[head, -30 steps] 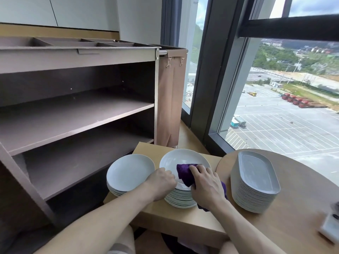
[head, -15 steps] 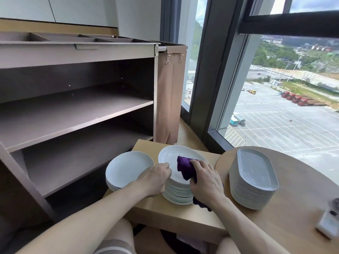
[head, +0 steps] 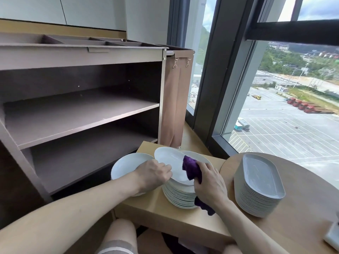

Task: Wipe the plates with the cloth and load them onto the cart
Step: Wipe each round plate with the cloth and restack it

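The cart [head: 82, 129] stands at the left, with no plate on the shelves in view; near its foot, on the low wooden table [head: 161, 217], sits a short stack of round plates [head: 126, 164]; the left hand [head: 154, 173] reaches across it, fingers curled and pinching the near rim of the top plate [head: 170, 162]; half a second ago that plate lay flat on the tall stack [head: 180, 197], and now it is raised and tipped leftward, baring the next plate behind; the right hand [head: 209, 184] has its fingers clamped round the purple cloth [head: 191, 169], pressed to the plate's face (how much is wiped, I cannot tell); so this plate seems nearly ready for the cart; far right, oval plates [head: 260, 178] wait on the round table [head: 302, 208].
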Tool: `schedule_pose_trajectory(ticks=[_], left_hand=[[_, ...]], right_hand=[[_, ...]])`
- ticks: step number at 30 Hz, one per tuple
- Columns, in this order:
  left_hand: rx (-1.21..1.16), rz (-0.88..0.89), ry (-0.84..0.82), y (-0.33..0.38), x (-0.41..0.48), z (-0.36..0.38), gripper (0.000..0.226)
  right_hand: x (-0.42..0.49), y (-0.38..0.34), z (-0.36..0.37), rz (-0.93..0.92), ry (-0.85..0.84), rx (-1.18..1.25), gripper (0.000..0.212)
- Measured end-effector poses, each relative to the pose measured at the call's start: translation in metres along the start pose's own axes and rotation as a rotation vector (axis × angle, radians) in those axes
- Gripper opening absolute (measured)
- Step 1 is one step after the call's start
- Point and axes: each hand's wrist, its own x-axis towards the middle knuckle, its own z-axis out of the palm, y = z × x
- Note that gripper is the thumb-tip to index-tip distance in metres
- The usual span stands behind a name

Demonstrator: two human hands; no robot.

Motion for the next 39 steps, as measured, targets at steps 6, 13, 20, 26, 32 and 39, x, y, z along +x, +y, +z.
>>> schedule_pose_trajectory(ticks=[6,13,20,26,32,39], left_hand=[[-0.012,-0.082,0.024,-0.022,-0.042,0.002,0.031],[-0.038,-0.162,-0.092,-0.03,-0.086,0.014,0.032],[-0.161,-0.33,-0.147,-0.021,-0.114,0.04,0.033],[-0.23,-0.489,-0.209,-0.001,-0.122,0.066,0.039],[-0.247,-0.513,-0.231,0.008,-0.117,0.081,0.033],[-0.267,-0.604,-0.445,0.009,-0.106,0.101,0.024]], right_hand=[[0.024,-0.018,0.013,0.066,0.01,0.1,0.044],[0.036,-0.033,0.038,0.009,-0.065,0.021,0.048],[0.031,-0.02,0.046,0.048,-0.084,0.009,0.05],[0.031,-0.021,0.046,0.05,-0.124,0.005,0.047],[0.031,-0.018,0.051,0.029,-0.146,-0.037,0.049],[0.03,-0.018,0.054,0.014,-0.151,-0.071,0.051]])
